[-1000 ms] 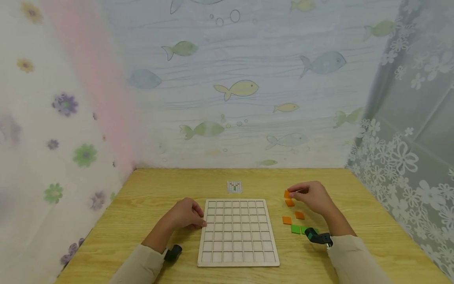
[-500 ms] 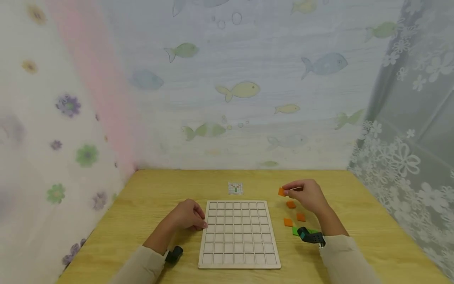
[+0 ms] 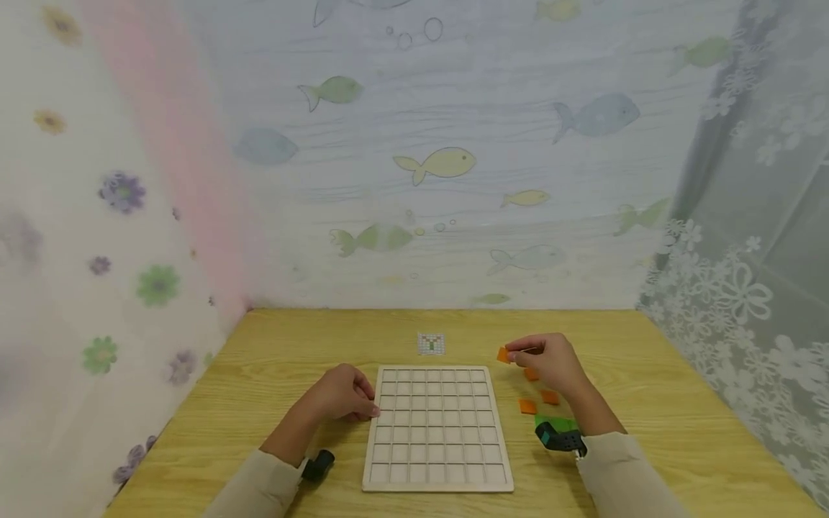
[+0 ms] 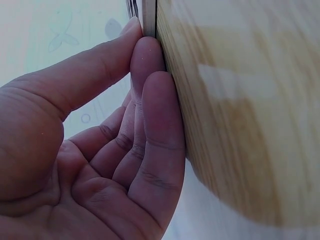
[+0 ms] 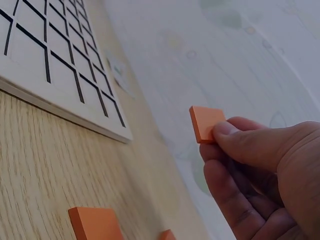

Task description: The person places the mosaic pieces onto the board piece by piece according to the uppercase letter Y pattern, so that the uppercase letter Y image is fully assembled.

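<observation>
A pale wooden grid board (image 3: 437, 488) lies flat on the table, its square cells bare. At its left edge, my left hand (image 3: 342, 393) pinches the rim; in the left wrist view, the thumb (image 4: 100, 70) lies over the top and the fingertips are against the side. My right hand (image 3: 550, 361) pinches an orange square tile (image 5: 205, 124) between thumb and fingers, held up beyond the board's far right corner. Under and beside that hand lie more orange tiles (image 3: 527, 407) and green tiles (image 3: 555, 421), the green ones partly covered by the wrist camera.
A small printed card (image 3: 431, 344) with a coloured grid pattern lies behind the board. The wooden table (image 3: 311, 338) meets a fish-print curtain (image 3: 440, 252) at its back edge. Dark wrist cameras (image 3: 319, 466) sit on both wrists.
My right hand has lifted the orange tile away from the others and carried it left toward the board. The left hand has stayed at the board's edge.
</observation>
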Tool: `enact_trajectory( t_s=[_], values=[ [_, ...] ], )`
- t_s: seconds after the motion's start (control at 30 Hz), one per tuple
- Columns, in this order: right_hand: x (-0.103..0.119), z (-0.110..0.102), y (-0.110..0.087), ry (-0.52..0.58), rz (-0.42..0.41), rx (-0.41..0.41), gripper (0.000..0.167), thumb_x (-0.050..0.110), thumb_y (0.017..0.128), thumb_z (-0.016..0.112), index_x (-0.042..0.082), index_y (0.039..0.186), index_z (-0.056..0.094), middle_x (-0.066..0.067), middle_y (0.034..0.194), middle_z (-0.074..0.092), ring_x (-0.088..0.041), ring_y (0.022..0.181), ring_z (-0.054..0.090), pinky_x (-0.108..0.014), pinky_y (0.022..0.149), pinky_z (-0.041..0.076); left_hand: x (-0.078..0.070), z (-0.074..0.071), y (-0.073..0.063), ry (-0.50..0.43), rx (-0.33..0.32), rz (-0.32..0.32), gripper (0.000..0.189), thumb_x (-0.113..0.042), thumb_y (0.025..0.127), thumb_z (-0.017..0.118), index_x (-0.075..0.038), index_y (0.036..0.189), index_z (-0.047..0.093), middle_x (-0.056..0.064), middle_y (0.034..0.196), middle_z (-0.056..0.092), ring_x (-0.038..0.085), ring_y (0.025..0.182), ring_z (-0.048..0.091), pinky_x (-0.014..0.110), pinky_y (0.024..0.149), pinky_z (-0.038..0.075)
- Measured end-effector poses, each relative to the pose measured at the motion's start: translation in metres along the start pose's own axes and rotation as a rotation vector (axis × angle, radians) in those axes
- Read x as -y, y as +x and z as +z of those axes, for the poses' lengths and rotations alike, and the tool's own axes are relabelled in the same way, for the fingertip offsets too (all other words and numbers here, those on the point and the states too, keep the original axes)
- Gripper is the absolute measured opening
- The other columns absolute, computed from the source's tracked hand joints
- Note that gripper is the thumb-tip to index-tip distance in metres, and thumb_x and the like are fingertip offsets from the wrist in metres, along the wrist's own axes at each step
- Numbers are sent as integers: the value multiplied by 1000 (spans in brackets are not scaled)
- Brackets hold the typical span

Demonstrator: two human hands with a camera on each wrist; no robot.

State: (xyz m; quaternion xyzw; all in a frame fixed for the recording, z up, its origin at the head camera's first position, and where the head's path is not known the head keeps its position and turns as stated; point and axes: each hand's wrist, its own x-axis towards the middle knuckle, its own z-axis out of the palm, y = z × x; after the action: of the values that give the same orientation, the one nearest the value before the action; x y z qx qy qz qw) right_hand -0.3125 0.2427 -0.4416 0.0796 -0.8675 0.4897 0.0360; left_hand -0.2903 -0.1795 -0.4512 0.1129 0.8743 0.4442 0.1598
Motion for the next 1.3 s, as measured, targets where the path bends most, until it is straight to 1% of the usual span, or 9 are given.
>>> enact_trajectory(
  t_s=[0.17,0.23,0.27,0.4,0.5,0.63,0.8,1.03,1.3],
  values=[
    [1,3,-1,14,-14,-6,18,21,96,77,12,111,81,-8,105,79,-30,98,74,-41,77,61,-1,1,0,-9,2,-6,29,-14,83,89,-1,98,68,5,81,76,19,72,73,36,65,61],
    [0,6,0,18,-28,-2,18,22,95,78,13,110,81,-8,104,79,-30,96,74,-39,71,60,-1,0,0,-10,-1,-10,29,-13,83,89,-1,98,68,5,81,76,19,72,73,35,65,61],
    [-1,8,1,17,-36,-1,18,23,95,78,14,110,81,-7,104,79,-30,96,74,-38,70,60,-1,0,0,-9,-2,-12,29,-13,82,89,-1,98,68,5,80,76,19,72,73,35,64,61],
    [-2,16,3,17,-61,12,15,20,95,78,13,108,82,-7,104,79,-26,94,75,-35,73,61,-1,0,-1,-11,-5,-14,29,-13,83,89,0,98,68,5,81,76,19,71,73,35,64,61],
    [0,22,3,6,-68,34,14,15,95,77,12,108,82,-8,107,78,-23,93,73,-35,80,62,-1,0,-3,-11,-7,-16,29,-13,83,89,1,99,69,6,81,76,19,72,73,35,64,61],
    [3,29,1,-1,-43,61,12,13,96,75,15,107,82,-6,108,77,-23,94,72,-36,82,62,-1,0,-3,-16,-12,-22,30,-12,82,89,1,99,68,6,82,76,19,73,73,35,65,61],
    [7,34,0,-5,-17,46,12,11,96,76,16,103,83,-4,104,78,-25,93,73,-36,80,62,-1,1,-2,-15,-7,-17,30,-14,83,89,0,100,69,6,82,76,19,73,73,36,65,61],
    [10,41,-1,-29,-16,56,10,15,95,78,21,101,83,-1,106,77,-16,90,71,-30,76,60,-1,0,-2,-31,0,-25,29,-13,83,89,1,100,69,8,83,75,20,74,73,37,66,61],
    [12,48,-3,-79,-41,73,10,16,94,78,23,98,83,2,105,77,-13,91,69,-31,78,58,1,1,1,-38,18,-10,30,-14,83,88,1,101,69,9,85,74,20,75,73,37,67,61]
  ],
)
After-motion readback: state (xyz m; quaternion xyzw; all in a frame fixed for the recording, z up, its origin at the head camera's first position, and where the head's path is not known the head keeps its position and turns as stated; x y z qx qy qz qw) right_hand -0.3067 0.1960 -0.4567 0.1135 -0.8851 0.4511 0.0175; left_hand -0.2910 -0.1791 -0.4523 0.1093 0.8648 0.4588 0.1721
